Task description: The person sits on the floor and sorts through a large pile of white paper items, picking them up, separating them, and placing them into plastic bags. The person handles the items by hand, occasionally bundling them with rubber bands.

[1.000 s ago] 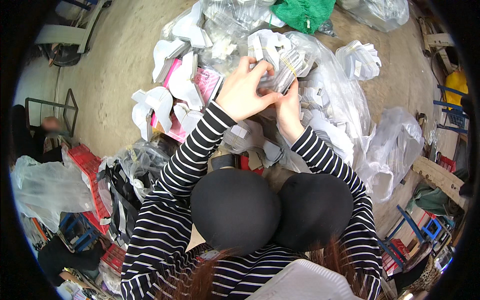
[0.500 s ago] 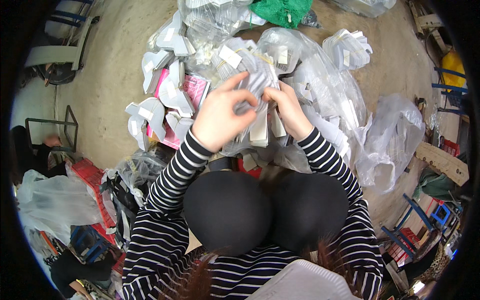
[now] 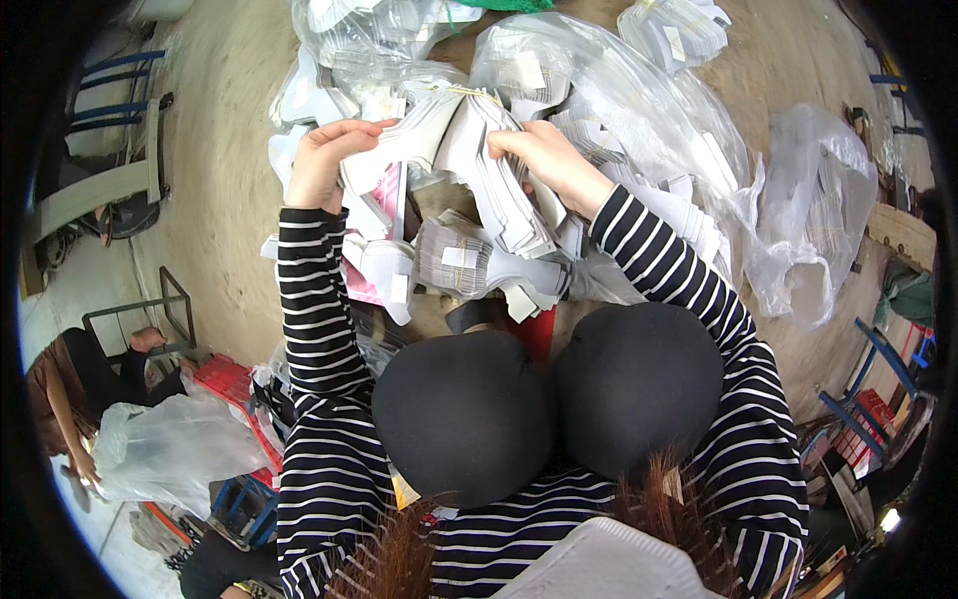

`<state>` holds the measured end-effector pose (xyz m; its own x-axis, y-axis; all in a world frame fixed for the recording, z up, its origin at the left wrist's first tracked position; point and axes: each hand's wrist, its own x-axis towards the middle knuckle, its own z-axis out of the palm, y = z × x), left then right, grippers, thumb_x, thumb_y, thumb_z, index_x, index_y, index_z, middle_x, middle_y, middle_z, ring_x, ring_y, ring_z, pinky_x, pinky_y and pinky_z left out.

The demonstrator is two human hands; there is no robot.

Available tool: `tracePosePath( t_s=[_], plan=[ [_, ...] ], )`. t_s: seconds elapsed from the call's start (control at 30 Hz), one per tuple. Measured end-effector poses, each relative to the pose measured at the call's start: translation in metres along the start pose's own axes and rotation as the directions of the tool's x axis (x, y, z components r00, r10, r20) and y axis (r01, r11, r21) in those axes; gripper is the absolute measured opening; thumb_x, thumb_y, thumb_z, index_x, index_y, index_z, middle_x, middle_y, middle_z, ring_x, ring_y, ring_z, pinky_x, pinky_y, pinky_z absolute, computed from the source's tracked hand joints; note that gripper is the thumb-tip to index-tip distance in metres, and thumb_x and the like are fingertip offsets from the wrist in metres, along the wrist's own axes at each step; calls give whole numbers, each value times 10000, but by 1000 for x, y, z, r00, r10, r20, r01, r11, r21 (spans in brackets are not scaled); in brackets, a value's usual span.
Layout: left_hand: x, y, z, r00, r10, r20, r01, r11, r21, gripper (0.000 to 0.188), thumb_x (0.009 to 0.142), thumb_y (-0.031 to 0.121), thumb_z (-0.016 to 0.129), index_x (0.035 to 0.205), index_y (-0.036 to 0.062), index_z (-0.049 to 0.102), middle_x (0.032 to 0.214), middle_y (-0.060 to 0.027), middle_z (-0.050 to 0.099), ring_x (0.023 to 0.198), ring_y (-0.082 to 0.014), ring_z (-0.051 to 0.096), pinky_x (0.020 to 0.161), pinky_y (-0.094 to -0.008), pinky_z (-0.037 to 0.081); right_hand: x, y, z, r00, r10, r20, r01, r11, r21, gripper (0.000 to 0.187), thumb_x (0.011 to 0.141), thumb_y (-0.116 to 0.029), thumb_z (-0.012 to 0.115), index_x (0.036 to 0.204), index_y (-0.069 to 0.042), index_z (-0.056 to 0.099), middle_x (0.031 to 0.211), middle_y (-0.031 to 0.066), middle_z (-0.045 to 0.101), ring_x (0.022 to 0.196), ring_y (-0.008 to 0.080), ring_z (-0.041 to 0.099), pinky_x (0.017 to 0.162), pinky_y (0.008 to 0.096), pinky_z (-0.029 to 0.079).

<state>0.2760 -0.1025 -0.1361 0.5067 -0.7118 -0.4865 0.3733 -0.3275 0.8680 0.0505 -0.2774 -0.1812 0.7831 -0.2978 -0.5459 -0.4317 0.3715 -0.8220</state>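
Note:
A bundle of thin, pale, curved cut-out pieces (image 3: 489,195) hangs in front of me, fanned into two parts, with a yellowish rubber band near its top. Fingers closed, my left hand (image 3: 334,155) holds the left part by its outer edge. My right hand (image 3: 554,165) grips the other part from the right, thumb on the front face. Under them, near my knees, lies a grey banded bundle (image 3: 459,260) with a white slip on it. What the cut pieces are for, I cannot tell.
Clear plastic bags (image 3: 689,130) of similar bundles lie ahead and to the right, beside a crumpled clear bag (image 3: 818,230). Pink-printed packaging (image 3: 391,195) shows under bundles at left. A red crate (image 3: 225,379) stands at lower left, near another person's arm (image 3: 62,409).
My hands have moved apart, the left one outward to the left, and the bundle is now spread between them. The view has shifted; a grey banded bundle now shows below the hands.

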Motion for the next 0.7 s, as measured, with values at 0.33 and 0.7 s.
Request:
tracePosePath(
  t_s=[0.33,0.7],
  plan=[
    [34,30,-19,989,-134,61,131,990,58,124,793,-24,643,899,-60,696,1112,-196,708,856,-197,698,764,-281,575,8,2,-4,998,-58,4,57,996,69,291,845,-310,611,771,-33,663,813,28,624,833,97,547,792,285,413],
    [48,38,-17,975,-200,96,193,978,81,102,785,-28,657,881,-50,683,1155,-219,686,755,-181,701,698,-261,582,4,1,-5,1000,-8,4,7,994,111,321,821,-363,619,802,-51,692,820,53,641,752,130,577,622,308,451]
  ],
)
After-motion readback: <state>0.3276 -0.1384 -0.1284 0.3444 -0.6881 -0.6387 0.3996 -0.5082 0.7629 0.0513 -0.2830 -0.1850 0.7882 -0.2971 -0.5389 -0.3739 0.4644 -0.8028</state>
